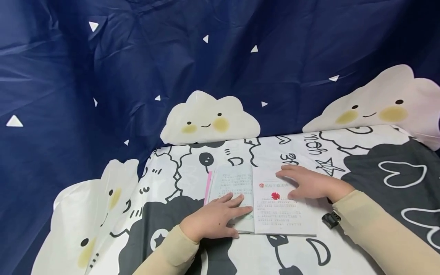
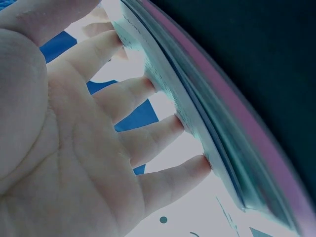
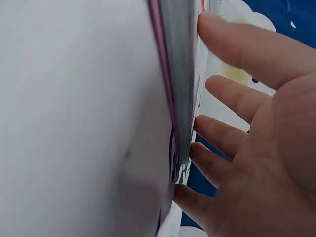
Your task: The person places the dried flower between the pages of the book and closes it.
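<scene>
An open book (image 1: 280,227) with a pink cover edge lies in the head view, lines of print on both pages. My left hand (image 1: 218,217) rests on the lower left page with fingers spread. In the left wrist view its straight fingertips (image 2: 197,165) touch the page beside the stacked sheets. Over the right page's outer edge lies my right hand (image 1: 311,183), thumb and fingers apart. The right wrist view shows its thumb (image 3: 217,32) against the page side of the book (image 3: 177,59). A small red flower shape (image 1: 275,195) is on the right page; whether printed or loose, I cannot tell.
Beneath the book spreads a black-and-white patterned cloth (image 1: 251,252). Cloud-shaped cushions or panels (image 1: 209,118) with smiling faces line the back and left side, before a dark blue curtain (image 1: 165,57) with white triangles. A black device (image 1: 331,220) sits at my right wrist.
</scene>
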A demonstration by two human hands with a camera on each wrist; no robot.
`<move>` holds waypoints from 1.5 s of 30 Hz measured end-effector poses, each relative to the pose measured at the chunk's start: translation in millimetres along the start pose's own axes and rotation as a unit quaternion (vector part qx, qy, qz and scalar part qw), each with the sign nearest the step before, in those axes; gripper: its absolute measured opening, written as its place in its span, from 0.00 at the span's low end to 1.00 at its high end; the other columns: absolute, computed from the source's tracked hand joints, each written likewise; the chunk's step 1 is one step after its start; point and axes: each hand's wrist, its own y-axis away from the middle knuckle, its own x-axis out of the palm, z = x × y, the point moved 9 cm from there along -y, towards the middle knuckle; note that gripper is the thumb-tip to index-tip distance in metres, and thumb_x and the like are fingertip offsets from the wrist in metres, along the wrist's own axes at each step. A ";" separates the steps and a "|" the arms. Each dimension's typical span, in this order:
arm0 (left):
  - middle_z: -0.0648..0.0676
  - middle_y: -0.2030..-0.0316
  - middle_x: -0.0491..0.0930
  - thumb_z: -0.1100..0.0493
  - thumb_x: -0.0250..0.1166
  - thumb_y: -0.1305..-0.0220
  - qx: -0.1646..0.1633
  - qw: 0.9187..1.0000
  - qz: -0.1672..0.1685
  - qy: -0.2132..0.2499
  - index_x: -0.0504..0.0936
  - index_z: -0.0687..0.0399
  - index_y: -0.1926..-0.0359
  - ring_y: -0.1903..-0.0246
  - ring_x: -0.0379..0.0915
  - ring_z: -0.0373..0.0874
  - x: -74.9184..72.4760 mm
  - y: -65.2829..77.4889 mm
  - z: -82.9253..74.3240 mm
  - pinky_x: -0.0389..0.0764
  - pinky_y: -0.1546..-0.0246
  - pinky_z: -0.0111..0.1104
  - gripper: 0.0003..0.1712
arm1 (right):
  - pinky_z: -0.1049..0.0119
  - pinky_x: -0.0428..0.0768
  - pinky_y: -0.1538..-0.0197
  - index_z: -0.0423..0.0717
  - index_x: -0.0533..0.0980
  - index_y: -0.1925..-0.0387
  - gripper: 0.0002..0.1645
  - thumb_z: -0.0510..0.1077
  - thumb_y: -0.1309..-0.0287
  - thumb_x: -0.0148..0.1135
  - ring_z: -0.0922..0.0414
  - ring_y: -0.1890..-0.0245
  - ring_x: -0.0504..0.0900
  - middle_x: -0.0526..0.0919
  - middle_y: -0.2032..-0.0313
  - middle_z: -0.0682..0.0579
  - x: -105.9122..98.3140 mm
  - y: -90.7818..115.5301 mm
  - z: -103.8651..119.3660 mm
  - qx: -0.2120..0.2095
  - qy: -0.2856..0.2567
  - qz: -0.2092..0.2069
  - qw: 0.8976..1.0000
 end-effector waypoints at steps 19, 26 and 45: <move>0.51 0.24 0.59 0.43 0.74 0.44 0.021 0.996 -0.039 -0.074 0.64 0.28 0.24 0.28 0.59 0.59 -5.5 3.5 -3.5 0.65 0.33 0.50 0.48 | 0.29 0.56 0.34 0.37 0.56 0.23 0.72 0.72 0.59 0.75 0.27 0.27 0.50 0.53 0.25 0.29 -5.8 20.6 -21.4 0.048 0.051 0.046 0.997; 0.52 0.25 0.62 0.52 0.69 0.43 0.065 0.990 -0.068 -0.108 0.64 0.33 0.24 0.28 0.60 0.56 -8.8 19.2 1.9 0.70 0.36 0.50 0.45 | 0.29 0.55 0.34 0.39 0.55 0.22 0.72 0.72 0.58 0.75 0.27 0.27 0.48 0.51 0.25 0.30 -4.5 21.5 -20.4 0.058 0.054 0.062 0.995; 0.45 0.50 0.84 0.46 0.74 0.41 0.197 0.936 -0.265 -0.124 0.86 0.44 0.60 0.40 0.73 0.48 -88.3 54.0 -20.8 0.67 0.35 0.45 0.13 | 0.29 0.55 0.34 0.39 0.55 0.22 0.72 0.74 0.57 0.74 0.27 0.27 0.48 0.51 0.25 0.30 -4.7 24.0 -23.6 0.054 0.054 0.057 0.995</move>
